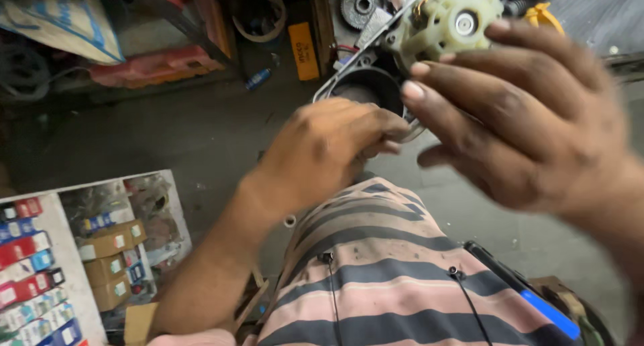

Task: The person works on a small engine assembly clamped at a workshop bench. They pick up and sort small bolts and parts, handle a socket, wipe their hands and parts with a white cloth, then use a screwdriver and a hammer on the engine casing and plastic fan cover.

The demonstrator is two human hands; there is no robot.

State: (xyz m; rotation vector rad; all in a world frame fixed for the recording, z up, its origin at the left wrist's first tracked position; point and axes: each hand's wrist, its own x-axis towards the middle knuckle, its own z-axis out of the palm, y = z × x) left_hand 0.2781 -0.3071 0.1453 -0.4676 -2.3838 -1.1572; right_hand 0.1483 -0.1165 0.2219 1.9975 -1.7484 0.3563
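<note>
Up close, the person's right hand is raised near the camera with its fingers spread and bent around a pale plastic motor part, a round piece with a metal bearing at its centre. The fingertips touch its lower edge, so the hand grasps it loosely; the nearness blurs things, and how firm the hold is I cannot say for certain. Just below and to the left, the left hand is curled with its fingers closed on the rim of a dark round housing, which sits directly under the pale part. Both pieces are held up in the air above a grey concrete floor. The person wears a striped shirt, pink and grey, with a blue pen in its pocket. Off to the lower left, a rack of small boxes stands on the floor, red, blue and brown.
</note>
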